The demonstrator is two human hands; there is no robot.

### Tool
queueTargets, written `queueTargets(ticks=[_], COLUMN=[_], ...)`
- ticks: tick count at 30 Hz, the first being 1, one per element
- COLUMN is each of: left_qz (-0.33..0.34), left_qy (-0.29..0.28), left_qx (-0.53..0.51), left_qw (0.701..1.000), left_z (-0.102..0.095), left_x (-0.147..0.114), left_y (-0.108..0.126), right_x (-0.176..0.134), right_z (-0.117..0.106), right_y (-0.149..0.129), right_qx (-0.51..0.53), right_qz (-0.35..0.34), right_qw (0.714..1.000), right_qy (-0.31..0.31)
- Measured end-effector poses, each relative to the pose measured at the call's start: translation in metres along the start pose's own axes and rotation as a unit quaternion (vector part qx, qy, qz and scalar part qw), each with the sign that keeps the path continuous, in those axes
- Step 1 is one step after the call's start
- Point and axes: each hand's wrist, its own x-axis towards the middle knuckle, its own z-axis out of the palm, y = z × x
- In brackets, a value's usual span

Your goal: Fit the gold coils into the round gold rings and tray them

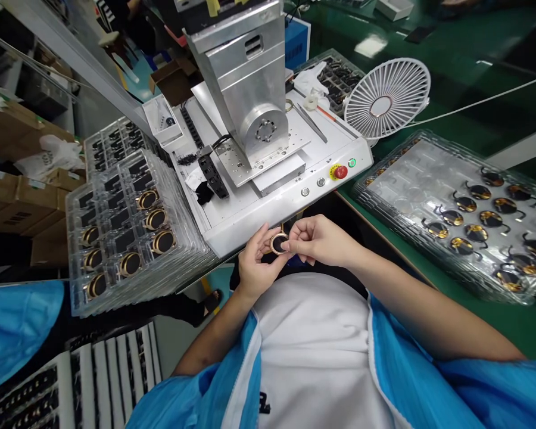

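Close to my body, in front of the machine's edge, my left hand [259, 262] grips a round watch case [277, 243] with a gold rim and a dark face. My right hand [317, 240] is closed in a pinch at the right side of that case, thumb and fingertips on its edge. Whether a small part sits between those right fingertips is hidden. On the left, similar gold-rimmed cases lie in a stack of clear plastic trays [116, 238]. To the right, another clear tray [397, 190] carries several round black-and-gold parts [491, 218] with short flex tails.
The white machine base [268, 205] with a metal column [250, 89] stands ahead, a red stop button [339, 172] at its front. Tweezers [312, 123] lie on top. A white fan [386, 98] stands at right. A person's blue sleeve [18, 328] shows at left.
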Motion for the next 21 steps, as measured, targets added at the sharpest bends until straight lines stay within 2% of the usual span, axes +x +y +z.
queueTargets(ticks=[2,8,14,16,18,20,21], left_qz=[0.010,0.007,0.000,0.005,0.019,0.040,0.051], left_qy=[-0.002,-0.001,0.008,0.008,-0.001,-0.029,-0.047], left_qx=[-0.003,0.010,0.017,0.008,-0.008,-0.025,-0.031], left_qw=[1.000,1.000,1.000,1.000,1.000,0.998,0.997], left_z=[0.000,0.000,-0.001,0.000,0.002,0.005,0.007], left_x=[0.000,0.001,-0.003,-0.004,-0.004,-0.004,-0.003], left_y=[0.001,0.007,0.008,0.006,0.004,0.001,0.000], right_x=[-0.001,-0.003,-0.002,-0.001,-0.001,-0.006,-0.011], right_z=[0.001,0.005,0.003,0.004,0.004,-0.001,-0.008], right_y=[0.000,-0.002,0.004,0.007,0.011,0.015,0.017], right_qx=[-0.008,-0.083,-0.116,-0.089,-0.029,0.028,0.044], right_qz=[0.002,-0.011,-0.032,-0.047,-0.044,-0.026,-0.021], right_qw=[1.000,0.995,0.990,0.991,0.996,0.999,0.998], right_qy=[-0.005,0.051,0.075,0.086,0.065,0.037,0.042])
